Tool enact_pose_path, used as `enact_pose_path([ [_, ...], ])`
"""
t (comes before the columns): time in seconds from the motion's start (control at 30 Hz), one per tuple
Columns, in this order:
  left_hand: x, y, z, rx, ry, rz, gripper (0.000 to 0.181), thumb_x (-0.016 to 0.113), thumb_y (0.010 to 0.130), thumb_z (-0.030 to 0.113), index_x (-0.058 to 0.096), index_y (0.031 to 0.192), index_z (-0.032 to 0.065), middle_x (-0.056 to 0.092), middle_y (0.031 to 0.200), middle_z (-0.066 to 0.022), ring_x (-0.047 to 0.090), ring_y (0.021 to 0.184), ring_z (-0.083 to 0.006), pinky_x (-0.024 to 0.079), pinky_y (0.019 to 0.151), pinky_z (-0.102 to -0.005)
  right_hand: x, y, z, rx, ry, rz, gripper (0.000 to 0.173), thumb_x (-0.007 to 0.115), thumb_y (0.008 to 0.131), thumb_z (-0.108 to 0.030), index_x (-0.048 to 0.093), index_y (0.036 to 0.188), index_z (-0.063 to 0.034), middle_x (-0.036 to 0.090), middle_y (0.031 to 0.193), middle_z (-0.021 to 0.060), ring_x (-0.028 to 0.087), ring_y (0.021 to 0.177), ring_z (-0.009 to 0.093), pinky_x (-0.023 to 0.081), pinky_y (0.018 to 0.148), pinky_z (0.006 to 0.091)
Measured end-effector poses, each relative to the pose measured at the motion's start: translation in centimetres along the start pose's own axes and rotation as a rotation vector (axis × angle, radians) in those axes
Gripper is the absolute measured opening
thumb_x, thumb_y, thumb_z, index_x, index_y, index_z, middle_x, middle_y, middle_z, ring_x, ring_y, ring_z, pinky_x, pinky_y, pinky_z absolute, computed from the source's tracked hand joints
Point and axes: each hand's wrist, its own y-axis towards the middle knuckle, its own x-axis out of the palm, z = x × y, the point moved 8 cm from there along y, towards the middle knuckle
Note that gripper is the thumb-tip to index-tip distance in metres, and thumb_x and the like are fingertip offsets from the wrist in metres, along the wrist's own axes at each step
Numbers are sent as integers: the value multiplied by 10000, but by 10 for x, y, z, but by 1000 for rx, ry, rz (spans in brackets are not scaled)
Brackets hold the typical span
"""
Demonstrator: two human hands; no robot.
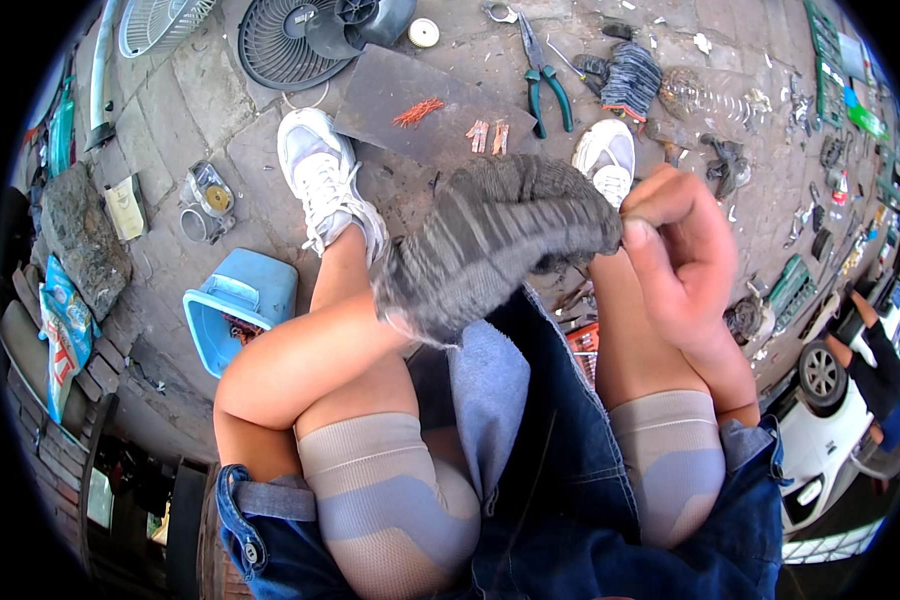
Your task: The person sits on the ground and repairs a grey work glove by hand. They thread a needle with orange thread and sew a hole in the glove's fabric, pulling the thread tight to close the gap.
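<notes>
A grey striped knit glove covers my left hand (506,232), which is curled above the gap between my knees. My bare right hand (679,247) meets its fingertips, thumb and forefinger pinched together. Whatever may lie between the fingertips is too small or hidden to see. Beyond my hands, a dark flat plate (382,82) on the ground carries a small heap of orange strands (418,112). Copper-coloured bundles (478,136) lie near its right edge. Long-nose pliers (538,71) with green handles rest to the right of the plate.
A blue plastic bin (251,274) lies tipped at my left with reddish scraps inside. Fan parts (292,37) are at the top left, near a white gear (423,32). Another knit glove (630,79) and a hammer (670,139) lie right. A person (877,375) is beside a white car (825,442).
</notes>
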Motion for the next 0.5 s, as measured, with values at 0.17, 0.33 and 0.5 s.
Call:
enact_pose_path([
  [0.17,-26,-1,-24,-106,150,-29,254,526,885,91,615,1121,62,651,979,-62,607,763,-156,496,661,-258,-5,-4,-18,-277,-130,-42,78,607,830,0,531,849,-4,571,793,80,503,686,145,405,636,265],
  [0.33,-12,-7,-5,193,282,-36,277,494,934,124,566,1154,-26,644,1035,-130,616,936,-203,498,817,-295,-6,-2,-4,-91,20,-54,78,605,836,-9,530,850,6,573,799,90,510,725,153,403,676,267],
  [0.5,-4,0,-8,-139,141,-138,258,585,897,105,588,1126,-15,639,1040,-89,589,975,-136,469,865,-262,-4,-1,-4,-90,-5,-53,71,597,851,-21,530,848,4,567,795,84,508,740,151,403,690,266],
])
